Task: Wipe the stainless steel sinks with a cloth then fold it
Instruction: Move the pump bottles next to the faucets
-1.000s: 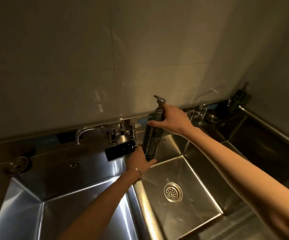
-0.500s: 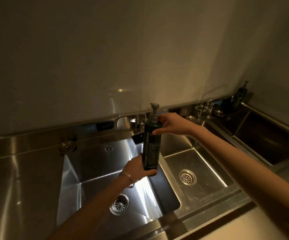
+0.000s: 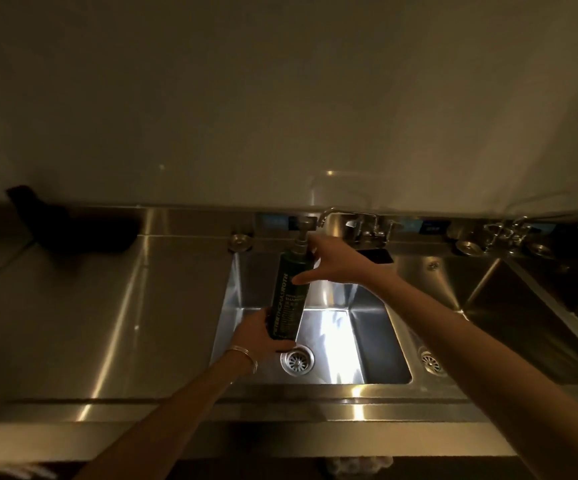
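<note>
A dark green pump bottle [image 3: 289,296] stands tilted in the air over the left steel sink [image 3: 374,327]. My left hand [image 3: 256,336] grips the bottle's base from the left, just above the drain [image 3: 297,362]. My right hand [image 3: 336,261] holds the upper part, fingers at the pump neck and thumb against the body. A second sink [image 3: 429,306] lies to the right, and a third [image 3: 540,306] beyond it. A pale crumpled thing [image 3: 360,462], too dim to identify, shows below the counter's front edge.
A faucet [image 3: 360,225] with levers stands on the back ledge behind the left sink, another set [image 3: 505,230] further right. A flat steel drainboard [image 3: 90,306] stretches to the left, with a dark blurred object [image 3: 73,230] at its back. The wall rises close behind.
Both hands have carried the bottle leftward, from the divider between two sinks to above the left sink. The view has swung left and the drainboard now shows.
</note>
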Available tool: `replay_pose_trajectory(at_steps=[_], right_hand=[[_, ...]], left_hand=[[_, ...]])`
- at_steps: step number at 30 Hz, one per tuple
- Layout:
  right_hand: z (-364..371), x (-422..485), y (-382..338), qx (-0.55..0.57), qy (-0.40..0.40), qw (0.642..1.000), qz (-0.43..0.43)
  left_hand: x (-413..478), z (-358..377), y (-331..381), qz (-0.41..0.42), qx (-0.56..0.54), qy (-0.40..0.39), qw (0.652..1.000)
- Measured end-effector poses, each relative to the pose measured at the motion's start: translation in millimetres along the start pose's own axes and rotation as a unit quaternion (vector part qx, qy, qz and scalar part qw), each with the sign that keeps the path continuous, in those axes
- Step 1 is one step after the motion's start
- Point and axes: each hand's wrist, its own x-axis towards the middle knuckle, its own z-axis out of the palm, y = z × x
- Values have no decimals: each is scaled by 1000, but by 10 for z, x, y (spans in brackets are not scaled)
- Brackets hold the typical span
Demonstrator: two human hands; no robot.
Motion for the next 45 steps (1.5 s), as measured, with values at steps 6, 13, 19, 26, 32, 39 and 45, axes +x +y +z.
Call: replay_pose_trajectory(at_steps=[6, 13, 19, 26, 32, 39, 45], right_hand=[[395, 268, -543, -13, -15, 999, -41], [926, 813, -1239, -12, -29, 997, -67], [1432, 1390, -1849, -16, -23, 998, -53], [1858, 1977, -2434, -11, 11, 1000, -22], [2020, 2356, -2546, -9, 10, 1000, 9], [2042, 2904, -2421, -5, 10, 1000, 15], [2033, 3438, -2268, 19, 32, 999, 12]], left_hand=[[-309, -484, -376, -50, -26, 56, 997], [-443, -1152, -900, -84, -40, 85, 992], [-424, -1953, -1512, -93, 2, 103, 990], [-304, -2810, -1959, -75, 14, 95, 992], [-2, -3108, -2180, -63, 33, 67, 995], [514, -3179, -2235, -73, -1, 63, 995], [1016, -3353, -2193, -78, -24, 68, 994]])
